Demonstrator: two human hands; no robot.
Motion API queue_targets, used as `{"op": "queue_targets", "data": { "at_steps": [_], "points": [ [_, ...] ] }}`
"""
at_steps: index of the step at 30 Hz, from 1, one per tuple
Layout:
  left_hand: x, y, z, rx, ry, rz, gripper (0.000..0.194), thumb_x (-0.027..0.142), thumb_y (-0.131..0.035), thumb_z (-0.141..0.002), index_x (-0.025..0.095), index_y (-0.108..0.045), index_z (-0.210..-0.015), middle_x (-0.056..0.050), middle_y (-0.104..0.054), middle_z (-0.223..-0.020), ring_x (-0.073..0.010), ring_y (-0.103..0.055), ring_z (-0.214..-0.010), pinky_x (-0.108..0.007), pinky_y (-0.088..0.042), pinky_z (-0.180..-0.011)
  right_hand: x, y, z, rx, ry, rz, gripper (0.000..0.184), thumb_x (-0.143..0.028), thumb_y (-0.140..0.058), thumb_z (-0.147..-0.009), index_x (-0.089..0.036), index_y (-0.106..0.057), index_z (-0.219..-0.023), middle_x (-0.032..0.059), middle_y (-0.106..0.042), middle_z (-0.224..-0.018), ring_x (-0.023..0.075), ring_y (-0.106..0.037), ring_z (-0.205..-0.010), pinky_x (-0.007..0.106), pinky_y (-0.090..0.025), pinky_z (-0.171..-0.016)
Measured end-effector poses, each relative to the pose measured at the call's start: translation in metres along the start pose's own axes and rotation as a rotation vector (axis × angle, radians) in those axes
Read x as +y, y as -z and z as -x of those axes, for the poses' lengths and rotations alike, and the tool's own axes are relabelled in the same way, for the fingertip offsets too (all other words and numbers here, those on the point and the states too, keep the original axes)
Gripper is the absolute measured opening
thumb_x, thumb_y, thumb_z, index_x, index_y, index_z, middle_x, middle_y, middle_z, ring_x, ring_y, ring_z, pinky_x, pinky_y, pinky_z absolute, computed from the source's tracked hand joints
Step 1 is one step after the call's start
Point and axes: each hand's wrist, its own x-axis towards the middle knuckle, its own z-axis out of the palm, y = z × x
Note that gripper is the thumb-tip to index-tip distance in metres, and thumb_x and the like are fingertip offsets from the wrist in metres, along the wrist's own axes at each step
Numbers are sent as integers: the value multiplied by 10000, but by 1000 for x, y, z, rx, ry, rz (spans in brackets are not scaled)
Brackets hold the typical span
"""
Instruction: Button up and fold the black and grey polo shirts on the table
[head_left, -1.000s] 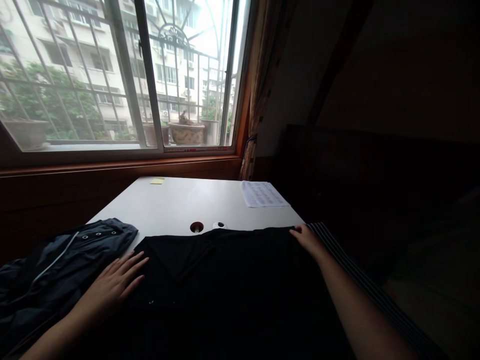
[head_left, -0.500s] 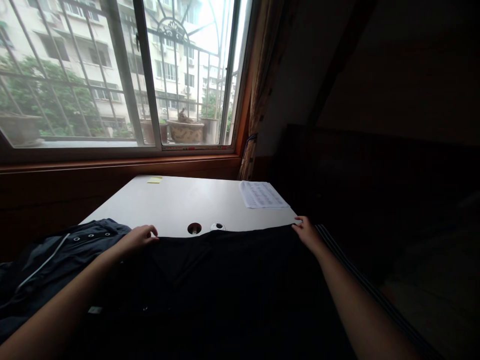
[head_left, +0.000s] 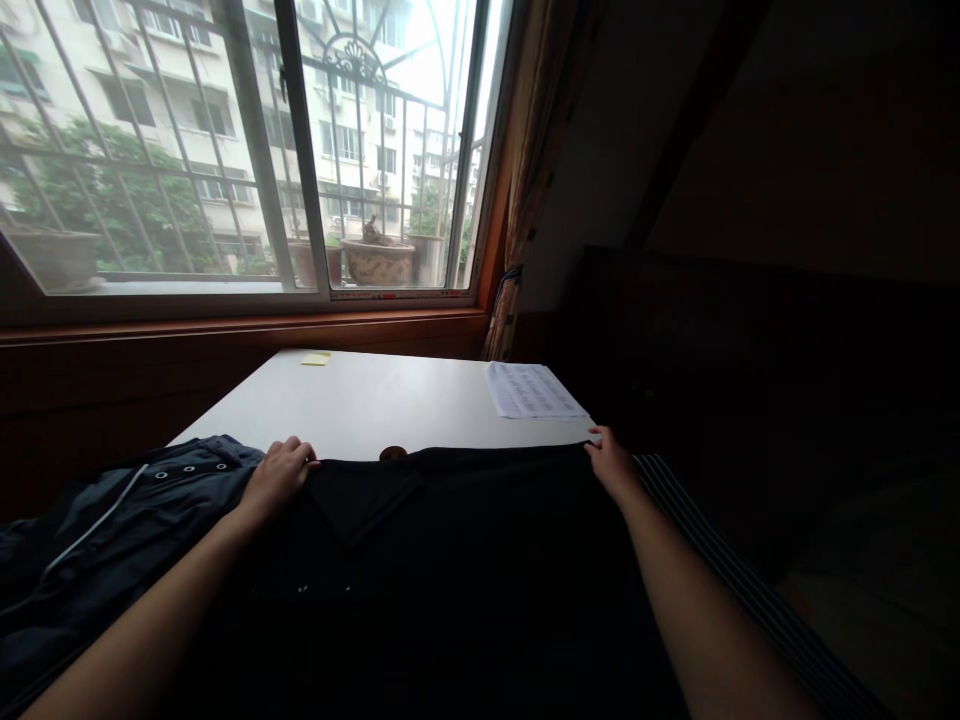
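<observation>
A black garment [head_left: 465, 560] is spread over the near part of the white table [head_left: 375, 400], with a folded triangular flap and small shiny dots near its left side. My left hand [head_left: 279, 472] pinches its far edge at the left corner, fingers closed. At the opposite end of that edge, my right hand [head_left: 611, 462] grips the cloth between thumb and fingers. The edge runs nearly straight between both hands. Much of the garment's near part is lost in shadow.
A dark blue-grey garment [head_left: 202, 475] with white piping and eyelets lies left of my left hand. Printed sheets [head_left: 534, 390] and a yellow sticky note [head_left: 316, 358] are on the table. A round hole [head_left: 393, 453] shows at the cloth's edge. Striped fabric [head_left: 697, 530] lies at the right.
The black garment's far edge has shifted slightly away from me, now covering the white round fitting and part of the hole. Both hands keep hold; the left fingers look more tightly closed.
</observation>
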Motion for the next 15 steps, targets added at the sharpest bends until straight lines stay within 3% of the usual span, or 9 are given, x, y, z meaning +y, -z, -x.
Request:
{"op": "queue_targets", "data": {
  "at_steps": [7,11,15],
  "points": [
    [2,-4,6,74,-62,-97,283,397,-424,-983,211,-637,-980,-102,-593,-1056,-304,-527,-1050,-413,-477,-894,8,3,11,-96,-54,-61,483,-357,-511,-909,-199,-446,-1361,103,-697,-1007,256,-664,-881,353,-491,-789],
    [3,-4,6,130,-86,-89,274,369,-436,-972,206,-644,-1047,-106,-607,-1120,-317,-527,-1093,-442,-475,-943,21,22,26,-205,-120,-110,558,-443,-442,-944,-170,-360,-1424,118,-712,-1008,212,-673,-721,325,-519,-653],
    [22,3,10,164,-208,-33,333,358,-428,-983,203,-644,-1184,-106,-613,-1238,-305,-522,-1197,-451,-448,-1045,30,47,52,-345,-168,-129,573,-514,-491,-921,-185,-422,-1385,92,-722,-908,198,-661,-629,307,-514,-573]
  ]
}}
